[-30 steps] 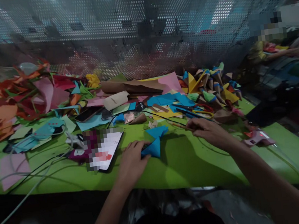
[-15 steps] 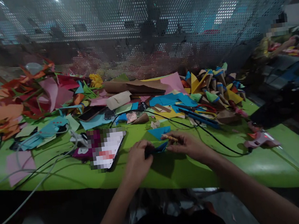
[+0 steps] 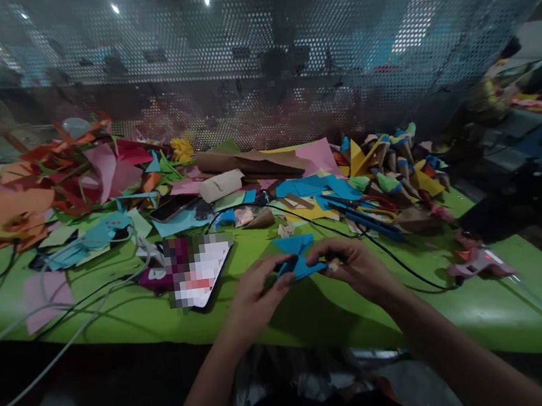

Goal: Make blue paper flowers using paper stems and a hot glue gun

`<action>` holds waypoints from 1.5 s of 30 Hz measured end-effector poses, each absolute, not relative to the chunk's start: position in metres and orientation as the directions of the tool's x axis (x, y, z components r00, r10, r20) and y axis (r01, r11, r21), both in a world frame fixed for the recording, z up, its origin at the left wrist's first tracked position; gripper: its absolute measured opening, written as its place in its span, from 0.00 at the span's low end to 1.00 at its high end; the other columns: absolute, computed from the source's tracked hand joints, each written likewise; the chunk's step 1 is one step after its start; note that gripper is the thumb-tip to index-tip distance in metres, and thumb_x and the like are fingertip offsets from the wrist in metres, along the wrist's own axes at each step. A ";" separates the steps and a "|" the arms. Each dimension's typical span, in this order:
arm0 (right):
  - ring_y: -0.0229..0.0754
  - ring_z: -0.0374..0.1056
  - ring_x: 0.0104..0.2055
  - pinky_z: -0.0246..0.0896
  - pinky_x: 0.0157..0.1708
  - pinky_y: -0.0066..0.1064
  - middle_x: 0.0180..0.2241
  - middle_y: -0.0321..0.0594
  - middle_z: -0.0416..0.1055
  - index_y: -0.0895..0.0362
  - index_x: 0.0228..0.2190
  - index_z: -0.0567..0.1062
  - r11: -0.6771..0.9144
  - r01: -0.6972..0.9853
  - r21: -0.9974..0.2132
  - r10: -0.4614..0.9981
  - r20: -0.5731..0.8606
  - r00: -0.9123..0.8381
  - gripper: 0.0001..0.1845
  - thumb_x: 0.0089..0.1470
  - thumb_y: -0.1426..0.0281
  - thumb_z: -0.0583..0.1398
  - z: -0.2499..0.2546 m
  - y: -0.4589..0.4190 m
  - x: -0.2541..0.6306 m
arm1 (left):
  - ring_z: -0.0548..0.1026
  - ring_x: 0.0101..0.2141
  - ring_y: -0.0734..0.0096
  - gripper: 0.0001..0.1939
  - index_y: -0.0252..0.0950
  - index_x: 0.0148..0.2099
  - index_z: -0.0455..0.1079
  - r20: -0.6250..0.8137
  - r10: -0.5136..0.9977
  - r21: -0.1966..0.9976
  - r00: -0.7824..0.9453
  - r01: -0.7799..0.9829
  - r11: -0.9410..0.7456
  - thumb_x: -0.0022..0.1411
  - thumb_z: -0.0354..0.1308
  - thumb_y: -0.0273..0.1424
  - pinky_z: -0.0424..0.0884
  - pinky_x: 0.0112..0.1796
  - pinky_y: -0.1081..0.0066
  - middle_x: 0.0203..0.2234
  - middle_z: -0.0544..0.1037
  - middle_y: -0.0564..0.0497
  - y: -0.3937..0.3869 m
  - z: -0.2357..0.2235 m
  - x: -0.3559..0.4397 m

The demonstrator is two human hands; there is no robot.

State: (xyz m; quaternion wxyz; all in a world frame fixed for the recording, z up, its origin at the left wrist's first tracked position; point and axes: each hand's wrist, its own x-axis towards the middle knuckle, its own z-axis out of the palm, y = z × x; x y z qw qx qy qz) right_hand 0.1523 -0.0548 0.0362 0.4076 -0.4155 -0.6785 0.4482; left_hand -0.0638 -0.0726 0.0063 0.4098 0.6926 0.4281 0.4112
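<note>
Over the front middle of the table, my left hand [image 3: 256,288] pinches the left side of a small folded piece of blue paper [image 3: 307,267]. Fingers of my right hand [image 3: 360,266] are closed on the paper's right side. A small pale tip [image 3: 334,266] shows among the right fingers; the rest of that object is hidden. Just behind the held piece, another blue paper [image 3: 286,244] lies on the green table. A scrap of crumpled beige paper [image 3: 285,229] sits behind it.
A phone [image 3: 208,273] lies left of my hands. A pink glue gun [image 3: 480,263] rests at the right, its black cable [image 3: 386,255] curving behind my right hand. Blue-handled scissors [image 3: 367,221], coloured paper piles and small paper cones [image 3: 396,178] line the back.
My right hand has closed in on the blue paper and now grips its right side. The patterned thin stick seen in its fingers is now mostly hidden. The view has shifted slightly.
</note>
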 end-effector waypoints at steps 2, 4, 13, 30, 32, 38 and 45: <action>0.39 0.67 0.31 0.58 0.32 0.30 0.30 0.36 0.77 0.54 0.29 0.79 0.250 0.191 -0.949 0.923 0.173 -0.344 0.05 0.46 0.73 0.63 0.038 -0.055 0.153 | 0.72 0.51 0.61 0.18 0.40 0.55 0.70 0.111 0.946 0.982 0.304 0.116 -0.152 0.65 0.57 0.37 0.68 0.50 0.63 0.51 0.76 0.46 -0.071 0.006 -0.064; 0.39 0.67 0.30 0.58 0.32 0.30 0.30 0.36 0.77 0.54 0.28 0.79 0.247 0.184 -0.951 0.913 0.165 -0.372 0.05 0.46 0.73 0.63 0.039 -0.056 0.153 | 0.74 0.48 0.63 0.23 0.40 0.58 0.67 0.032 0.951 0.999 0.307 0.011 -0.038 0.61 0.61 0.36 0.69 0.45 0.67 0.48 0.76 0.47 -0.070 0.005 -0.064; 0.42 0.70 0.39 0.62 0.37 0.32 0.36 0.39 0.77 0.52 0.45 0.78 0.165 0.129 -0.978 0.954 0.125 -0.273 0.17 0.51 0.67 0.65 0.043 -0.052 0.155 | 0.73 0.34 0.69 0.13 0.35 0.40 0.73 -0.081 0.969 0.979 0.233 -0.163 0.121 0.53 0.66 0.35 0.67 0.38 0.70 0.31 0.76 0.52 -0.066 -0.003 -0.063; 0.32 0.59 0.21 0.58 0.21 0.26 0.40 0.42 0.78 0.54 0.46 0.78 0.204 0.332 -0.921 0.923 0.067 -0.380 0.17 0.63 0.59 0.57 0.069 -0.062 0.165 | 0.71 0.53 0.57 0.25 0.43 0.52 0.72 0.221 0.903 0.469 0.368 0.772 -0.429 0.57 0.50 0.16 0.66 0.52 0.56 0.52 0.76 0.49 -0.078 -0.014 -0.071; 0.39 0.70 0.32 0.66 0.28 0.29 0.47 0.42 0.77 0.52 0.48 0.78 0.282 0.408 -0.868 0.878 0.063 -0.474 0.18 0.64 0.59 0.54 0.048 -0.052 0.154 | 0.68 0.56 0.56 0.25 0.43 0.54 0.71 0.234 0.910 0.412 0.343 0.813 -0.413 0.60 0.49 0.17 0.65 0.54 0.54 0.56 0.74 0.49 -0.087 -0.011 -0.071; 0.51 0.66 0.60 0.59 0.60 0.49 0.57 0.42 0.71 0.50 0.52 0.77 0.475 0.721 -0.505 0.871 0.151 -0.468 0.20 0.63 0.68 0.52 0.001 -0.005 0.159 | 0.69 0.57 0.60 0.17 0.47 0.58 0.69 0.220 0.866 0.360 0.448 0.788 -0.499 0.69 0.51 0.30 0.64 0.56 0.52 0.58 0.74 0.54 -0.097 -0.017 -0.066; 0.52 0.68 0.57 0.62 0.57 0.48 0.56 0.46 0.72 0.52 0.56 0.73 0.418 0.785 -0.458 0.908 0.238 -0.345 0.21 0.63 0.67 0.53 0.026 -0.011 0.181 | 0.66 0.60 0.51 0.19 0.44 0.60 0.67 0.201 0.887 0.349 0.416 0.816 -0.462 0.68 0.51 0.33 0.60 0.57 0.45 0.62 0.69 0.50 -0.069 -0.007 -0.053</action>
